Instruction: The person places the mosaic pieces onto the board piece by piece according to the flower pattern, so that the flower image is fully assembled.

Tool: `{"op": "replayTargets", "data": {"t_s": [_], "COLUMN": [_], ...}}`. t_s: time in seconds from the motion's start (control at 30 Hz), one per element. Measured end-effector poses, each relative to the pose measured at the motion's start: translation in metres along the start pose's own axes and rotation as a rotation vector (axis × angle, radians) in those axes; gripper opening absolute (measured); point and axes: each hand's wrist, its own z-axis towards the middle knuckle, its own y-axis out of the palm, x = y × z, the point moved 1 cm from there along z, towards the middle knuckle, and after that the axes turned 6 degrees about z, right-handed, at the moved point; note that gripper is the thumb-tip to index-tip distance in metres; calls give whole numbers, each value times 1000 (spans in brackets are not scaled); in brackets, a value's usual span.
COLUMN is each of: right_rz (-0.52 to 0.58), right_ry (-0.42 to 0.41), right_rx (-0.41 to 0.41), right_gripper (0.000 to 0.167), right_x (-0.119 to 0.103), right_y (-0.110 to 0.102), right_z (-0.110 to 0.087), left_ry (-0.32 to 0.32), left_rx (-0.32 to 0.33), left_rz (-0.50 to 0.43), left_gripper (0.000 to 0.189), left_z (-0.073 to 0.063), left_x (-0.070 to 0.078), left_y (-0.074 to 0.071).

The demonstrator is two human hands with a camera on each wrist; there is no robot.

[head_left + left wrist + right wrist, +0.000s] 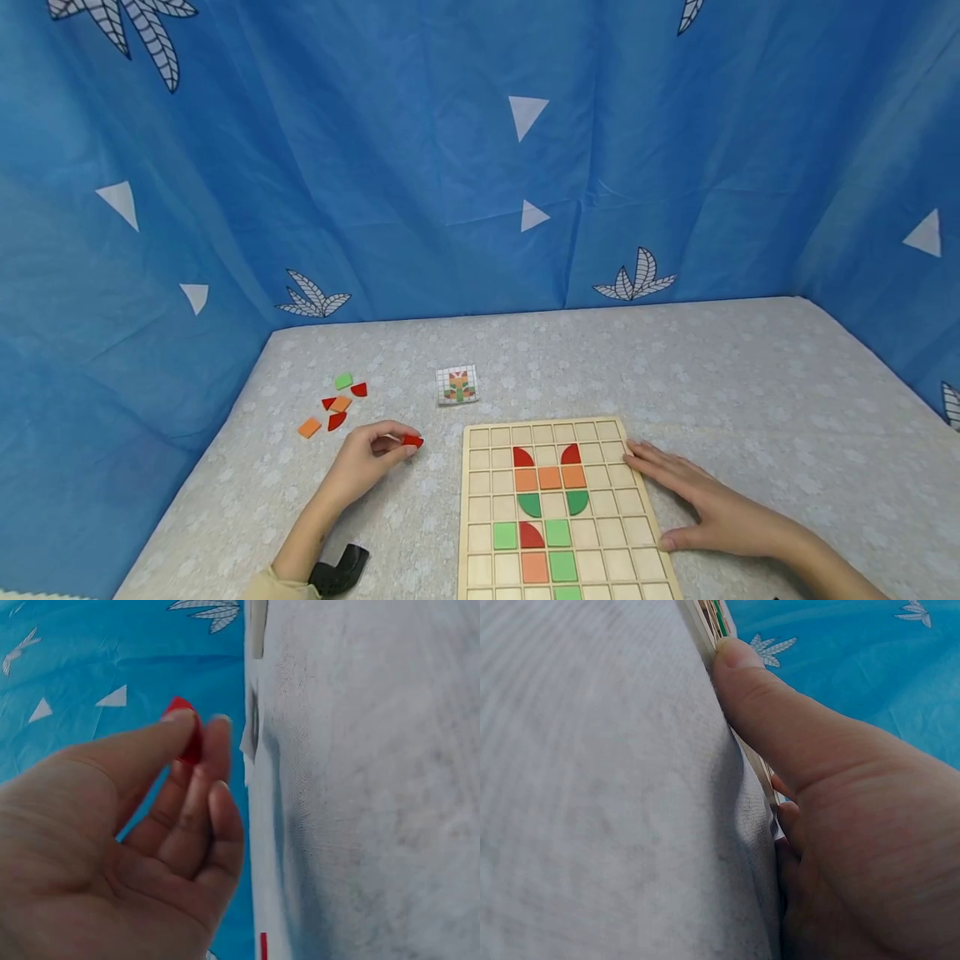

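My left hand [366, 462] pinches a small red tile [412, 441] between thumb and fingers, to the left of the wooden grid board [602, 505]. In the left wrist view the red tile [193, 748] sticks out past the thumb tip; its full outline is partly covered. Red, orange, dark green and light green tiles lie in the board's cells, among them a red quarter-circle tile [530, 535] and a light green square [557, 532]. Along the board's right edge, my right hand [712, 504] rests with fingers extended and thumb apart, touching the rim.
Several loose tiles lie to the left, including an orange square [309, 427] and a light green one [343, 381]. Behind the board sits a pattern card [457, 386]. A black curved object [341, 571] is by the left wrist. A blue curtain [450, 167] encloses the table.
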Motion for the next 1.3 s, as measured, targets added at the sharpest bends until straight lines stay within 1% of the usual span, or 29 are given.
{"op": "replayTargets", "data": {"t_s": [0.03,0.07,0.17,0.27,0.4,0.47,0.67,0.8,0.93,1.1,1.2,1.3], "right_rz": [-3,-8,-17,-17,-25,-31,-7,-8,-13,-13,-12,-11], "right_ry": [2,0,-3,-12,-5,9,5,4,7,-20,-12,0], "right_rx": [2,3,6,4,-2,-6,-9,-5,-7,-3,-1,-1], "right_gripper": [89,89,89,89,90,89,89,89,89,90,90,90], "right_x": [0,0,0,0,-1,-2,-1,-1,-1,0,0,-1], "right_y": [0,0,-1,-1,-1,-2,-2,-1,-1,0,0,-1], "right_z": [0,1,2,2,3,3,3,2,1,2,1,1], "left_ry": [4,11,30,42,73,98,121,141,174,223,238,245], "left_rx": [-10,-22,-52,-81,-114,-133,-210,-268,-345,-447,-484,-506], "left_rz": [-20,-30,-57,-64,-66,-63,-80,-106,-153,-208,-233,-252], "left_gripper": [16,16,16,15,17,18,18,15,8,8,9,10], "left_z": [0,0,-2,-4,-3,-5,-10,-13,-16,-21,-24,-27], "left_x": [3,10,36,47,41,44,58,66,72,77,79,80], "left_y": [0,0,-2,0,8,10,18,29,43,56,62,67]}}
